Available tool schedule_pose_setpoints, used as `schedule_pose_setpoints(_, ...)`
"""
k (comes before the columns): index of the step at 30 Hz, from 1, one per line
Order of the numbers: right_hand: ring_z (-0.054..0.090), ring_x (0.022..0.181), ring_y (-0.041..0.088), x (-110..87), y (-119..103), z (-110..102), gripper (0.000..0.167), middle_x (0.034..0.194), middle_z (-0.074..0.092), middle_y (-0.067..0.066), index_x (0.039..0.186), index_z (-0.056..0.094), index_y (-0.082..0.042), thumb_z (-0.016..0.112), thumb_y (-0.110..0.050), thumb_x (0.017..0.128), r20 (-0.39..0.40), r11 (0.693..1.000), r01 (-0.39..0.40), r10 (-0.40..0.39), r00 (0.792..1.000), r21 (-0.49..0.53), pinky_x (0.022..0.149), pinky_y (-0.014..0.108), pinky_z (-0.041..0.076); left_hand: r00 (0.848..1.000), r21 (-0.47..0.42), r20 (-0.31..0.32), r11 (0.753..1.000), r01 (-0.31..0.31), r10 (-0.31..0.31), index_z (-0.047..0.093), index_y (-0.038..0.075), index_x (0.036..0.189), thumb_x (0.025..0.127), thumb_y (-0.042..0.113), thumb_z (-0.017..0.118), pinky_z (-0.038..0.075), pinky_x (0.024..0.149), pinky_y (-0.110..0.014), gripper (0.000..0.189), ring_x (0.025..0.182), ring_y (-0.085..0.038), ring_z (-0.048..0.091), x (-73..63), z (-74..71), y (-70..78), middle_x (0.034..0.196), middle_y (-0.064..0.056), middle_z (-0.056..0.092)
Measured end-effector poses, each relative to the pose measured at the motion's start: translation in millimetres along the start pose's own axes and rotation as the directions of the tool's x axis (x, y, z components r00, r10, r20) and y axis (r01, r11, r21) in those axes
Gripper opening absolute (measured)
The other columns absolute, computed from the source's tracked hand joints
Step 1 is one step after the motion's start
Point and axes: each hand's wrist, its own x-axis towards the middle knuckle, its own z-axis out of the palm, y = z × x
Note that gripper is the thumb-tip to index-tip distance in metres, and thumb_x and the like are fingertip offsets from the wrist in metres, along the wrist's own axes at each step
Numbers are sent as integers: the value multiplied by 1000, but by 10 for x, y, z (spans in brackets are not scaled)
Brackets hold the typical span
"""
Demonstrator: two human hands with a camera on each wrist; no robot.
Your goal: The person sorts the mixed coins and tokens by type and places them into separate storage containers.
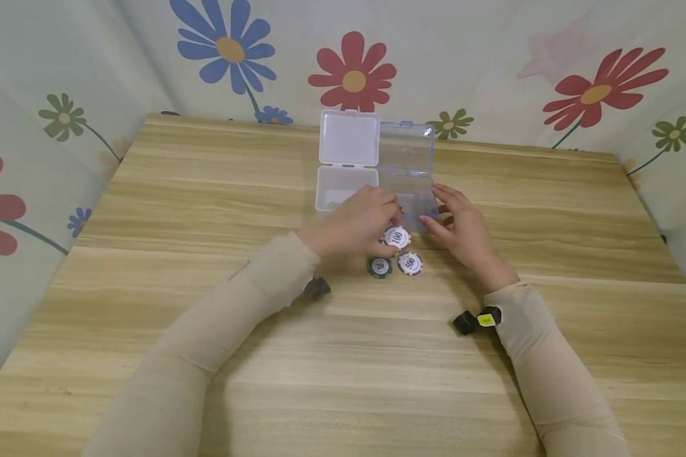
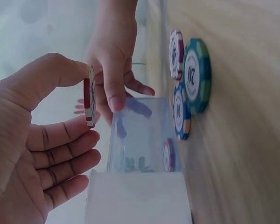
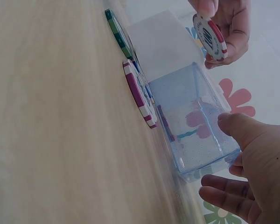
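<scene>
Between the thumb and index finger of my left hand (image 1: pixel 357 219) is a red-and-white poker chip (image 1: pixel 397 237) marked 100, held up off the table in front of the boxes. My right hand (image 1: pixel 463 231) rests at the right side of the clear plastic box (image 1: pixel 414 193), thumb by its front corner and fingers extended, as the right wrist view shows. A red-edged chip (image 3: pixel 165 123) is visible through that box's wall. On the table in front lie a green 20 chip (image 1: pixel 380 267), a white-and-purple 500 chip (image 1: pixel 410 263) and a blue chip (image 2: pixel 180 111), mostly hidden in the head view.
A white box (image 1: pixel 347 187) with its lid (image 1: pixel 349 138) raised stands left of the clear one, whose lid (image 1: pixel 406 149) is also up. Something small lies inside the white box. Behind the wooden table (image 1: pixel 206 190) hangs a flowered curtain (image 1: pixel 434 57).
</scene>
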Motion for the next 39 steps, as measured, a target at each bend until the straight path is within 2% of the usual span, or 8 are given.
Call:
schedule_pose_setpoints(8, 63, 101, 36, 9, -5, -9, 60, 148, 41, 19, 141, 43, 2, 68, -18, 90, 21, 1000, -17, 17, 1000, -3, 80, 45, 58, 999, 8, 8, 999, 48, -48, 67, 6, 102, 81, 42, 71, 42, 95, -36, 42, 103, -24, 54, 110, -80, -98, 103, -6, 63)
schedule_pose_setpoints(17, 63, 102, 35, 14, -17, -18, 61, 149, 41, 19, 142, 42, 2, 67, -18, 90, 22, 1000, -29, 29, 999, 3, 81, 44, 58, 996, 4, 14, 996, 84, -84, 67, 5, 102, 81, 41, 70, 44, 91, -37, 41, 101, -25, 54, 229, -135, -205, 104, -8, 63)
schedule_pose_setpoints(25, 63, 102, 36, 21, -23, -20, 61, 149, 41, 18, 142, 42, 2, 67, -18, 90, 27, 999, -33, 33, 999, 3, 82, 44, 58, 983, -33, 64, 984, 177, -175, 67, 6, 104, 82, 42, 72, 42, 95, -37, 43, 101, -24, 52, 371, -131, -283, 106, -7, 61)
schedule_pose_setpoints(35, 64, 103, 35, 36, -40, -29, 61, 149, 41, 19, 141, 42, 3, 67, -19, 90, 29, 999, -35, 35, 999, 2, 82, 43, 58, 985, -16, 36, 986, 167, -166, 68, 6, 101, 80, 40, 73, 43, 93, -39, 41, 99, -24, 54, 557, -59, -358, 103, -6, 62)
schedule_pose_setpoints(39, 65, 102, 35, 38, -47, -32, 61, 149, 41, 18, 142, 42, 2, 67, -19, 90, 31, 999, -43, 43, 999, -3, 82, 43, 58, 984, -3, 60, 986, 166, -166, 69, 7, 101, 81, 40, 72, 42, 94, -38, 39, 100, -23, 53, 636, -16, -372, 103, -6, 62)
